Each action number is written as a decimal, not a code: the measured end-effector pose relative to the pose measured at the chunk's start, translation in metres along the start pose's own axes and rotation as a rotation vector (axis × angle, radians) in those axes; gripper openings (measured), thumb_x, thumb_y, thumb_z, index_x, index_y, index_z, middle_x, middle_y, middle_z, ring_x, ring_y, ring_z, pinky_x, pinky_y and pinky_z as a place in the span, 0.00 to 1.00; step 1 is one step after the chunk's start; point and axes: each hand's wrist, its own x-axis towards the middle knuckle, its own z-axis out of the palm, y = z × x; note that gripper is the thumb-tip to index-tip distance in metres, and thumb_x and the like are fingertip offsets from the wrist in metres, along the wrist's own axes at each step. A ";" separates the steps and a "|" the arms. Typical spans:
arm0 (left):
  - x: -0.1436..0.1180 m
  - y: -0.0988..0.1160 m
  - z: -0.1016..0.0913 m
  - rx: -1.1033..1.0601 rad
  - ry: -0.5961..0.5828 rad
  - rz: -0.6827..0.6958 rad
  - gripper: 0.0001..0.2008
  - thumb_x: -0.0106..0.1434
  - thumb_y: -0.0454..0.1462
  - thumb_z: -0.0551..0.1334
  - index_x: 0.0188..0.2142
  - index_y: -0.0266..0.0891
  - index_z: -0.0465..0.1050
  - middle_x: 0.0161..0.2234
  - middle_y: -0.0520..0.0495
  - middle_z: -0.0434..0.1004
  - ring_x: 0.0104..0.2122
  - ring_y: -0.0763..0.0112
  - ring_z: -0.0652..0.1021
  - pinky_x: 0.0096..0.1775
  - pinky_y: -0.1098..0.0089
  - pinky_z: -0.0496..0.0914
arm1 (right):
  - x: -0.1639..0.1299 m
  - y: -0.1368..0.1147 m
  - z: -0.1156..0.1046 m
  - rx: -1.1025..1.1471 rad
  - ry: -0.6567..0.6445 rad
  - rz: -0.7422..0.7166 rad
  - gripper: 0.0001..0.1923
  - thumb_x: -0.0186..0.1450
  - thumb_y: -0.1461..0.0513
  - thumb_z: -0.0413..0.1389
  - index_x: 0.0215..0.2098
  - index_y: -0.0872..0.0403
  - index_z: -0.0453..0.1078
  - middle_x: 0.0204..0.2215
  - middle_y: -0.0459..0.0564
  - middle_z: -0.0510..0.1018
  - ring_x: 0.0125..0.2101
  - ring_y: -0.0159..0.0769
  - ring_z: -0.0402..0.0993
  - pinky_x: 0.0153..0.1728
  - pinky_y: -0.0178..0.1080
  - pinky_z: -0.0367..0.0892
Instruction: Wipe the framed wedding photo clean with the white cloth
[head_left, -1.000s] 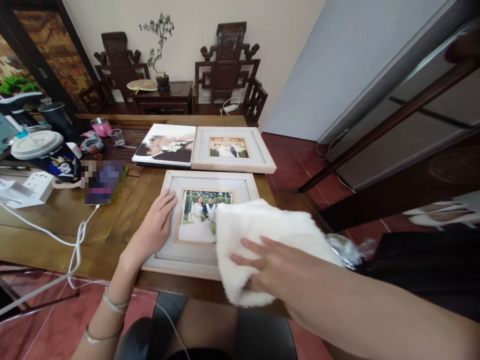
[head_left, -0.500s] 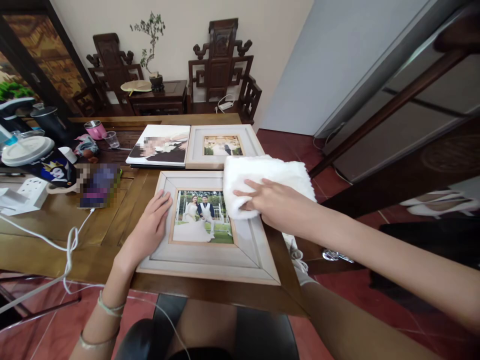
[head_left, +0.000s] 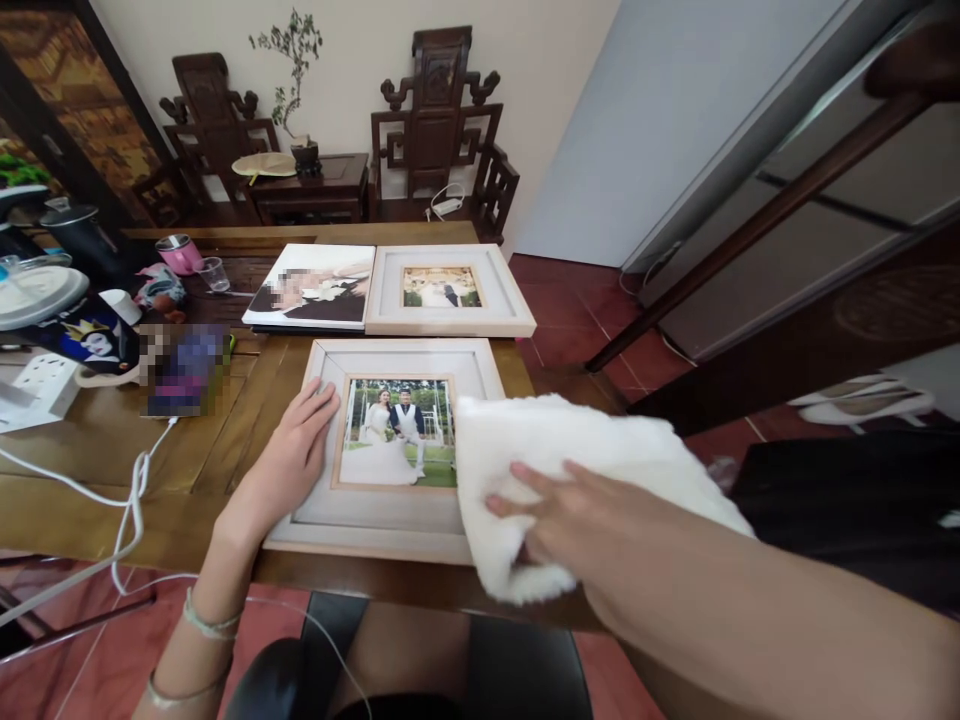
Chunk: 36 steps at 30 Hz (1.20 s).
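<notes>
Our left hand [head_left: 289,458] lies flat and open on the left border of the framed photo [head_left: 397,440] at centre frame. Our right hand [head_left: 570,515] presses the white cloth [head_left: 570,455] over its lower-right corner, fingers spread. That corner's covered; the rest looks clean.

left hand [head_left: 289,455]: flat, palm down, fingers together pointing away, forearm rising from lower left, two bracelets at wrist | right hand [head_left: 570,515]: palm down, fingers spread and pressing, bare forearm entering from lower right
</notes>
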 end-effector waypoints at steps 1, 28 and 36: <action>0.000 -0.001 0.000 0.006 -0.003 0.004 0.21 0.71 0.34 0.48 0.59 0.31 0.67 0.62 0.35 0.65 0.66 0.57 0.58 0.64 0.50 0.57 | 0.004 0.005 -0.012 -0.041 -0.054 -0.012 0.17 0.48 0.73 0.56 0.29 0.47 0.77 0.51 0.48 0.78 0.54 0.58 0.69 0.47 0.53 0.70; -0.001 -0.007 0.003 -0.006 0.024 0.009 0.21 0.70 0.33 0.48 0.59 0.33 0.67 0.62 0.36 0.65 0.66 0.57 0.59 0.64 0.49 0.58 | 0.029 -0.010 -0.032 -0.216 -0.041 -0.017 0.25 0.52 0.73 0.55 0.45 0.49 0.77 0.54 0.53 0.75 0.49 0.56 0.73 0.39 0.49 0.74; -0.001 -0.007 0.002 -0.016 0.016 0.000 0.21 0.70 0.33 0.48 0.59 0.33 0.67 0.61 0.36 0.66 0.66 0.57 0.59 0.64 0.49 0.58 | 0.129 0.023 -0.053 -0.422 0.350 -0.073 0.30 0.61 0.77 0.46 0.61 0.60 0.63 0.68 0.59 0.51 0.67 0.61 0.40 0.61 0.63 0.49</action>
